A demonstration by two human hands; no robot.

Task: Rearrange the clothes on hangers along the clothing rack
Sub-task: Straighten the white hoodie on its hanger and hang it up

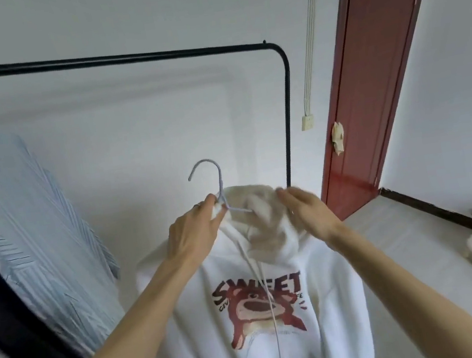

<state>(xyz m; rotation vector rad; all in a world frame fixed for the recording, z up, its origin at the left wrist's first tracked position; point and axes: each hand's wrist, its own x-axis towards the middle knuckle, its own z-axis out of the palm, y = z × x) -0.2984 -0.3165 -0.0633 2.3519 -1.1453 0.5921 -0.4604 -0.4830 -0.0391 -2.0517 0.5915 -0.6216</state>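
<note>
White hoodie (247, 313) on grey hanger (220, 181), held off the black rack (150, 55), hook free below the bar. Left hand (194, 233) pinches hanger neck; right hand (309, 214) on hood, grip blurred, cannot tell.

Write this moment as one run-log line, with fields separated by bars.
hoodie: on hanger, off rack | left hand: pinches hanger neck | right hand: on hood, blurred | striped shirt: hangs at rack's left

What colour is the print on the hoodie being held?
Dark red and brown on the white hoodie: a bear under the word SWEET, clearest in the head view.
</note>
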